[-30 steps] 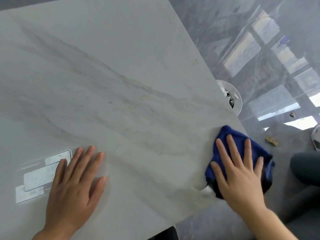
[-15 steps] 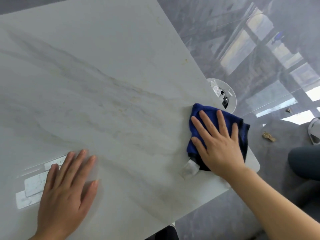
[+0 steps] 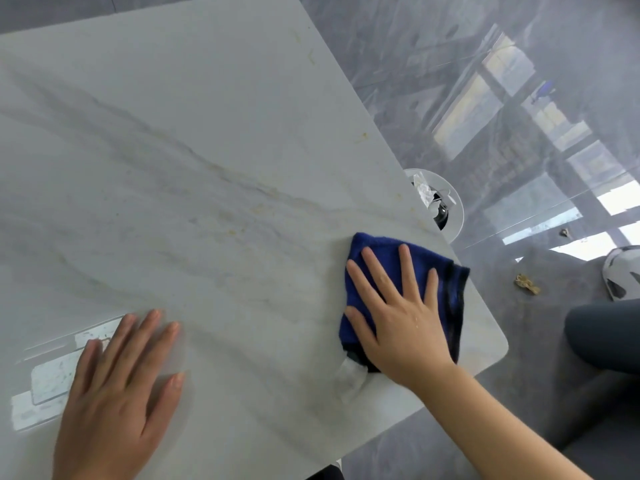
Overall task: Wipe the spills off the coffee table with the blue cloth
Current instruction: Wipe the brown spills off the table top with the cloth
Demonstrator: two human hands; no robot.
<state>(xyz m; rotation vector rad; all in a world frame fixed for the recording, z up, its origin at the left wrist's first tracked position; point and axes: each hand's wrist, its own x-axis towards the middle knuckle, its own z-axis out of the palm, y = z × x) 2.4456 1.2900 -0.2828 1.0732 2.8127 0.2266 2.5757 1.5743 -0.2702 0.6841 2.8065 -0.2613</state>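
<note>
1. Pressing the blue cloth (image 3: 374,247) flat, the right hand (image 3: 401,323) lies on it with fingers (image 3: 405,268) spread open, near the counter (image 3: 207,133) right edge.
2. Yellowish stains (image 3: 239,216) lie to the left of the cloth, so I think the next wipe goes there.
3. Left hand (image 3: 114,393) rests flat, open.

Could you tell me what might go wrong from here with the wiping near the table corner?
The blue cloth sits near the coffee table edge, so a further stroke could push it over the side, perhaps towards the white bin below. Yellowish marks farther up the edge lie outside the cloth and may be missed. The right hand covers most of the cloth, hiding what lies underneath, so smearing could go unnoticed.
</note>
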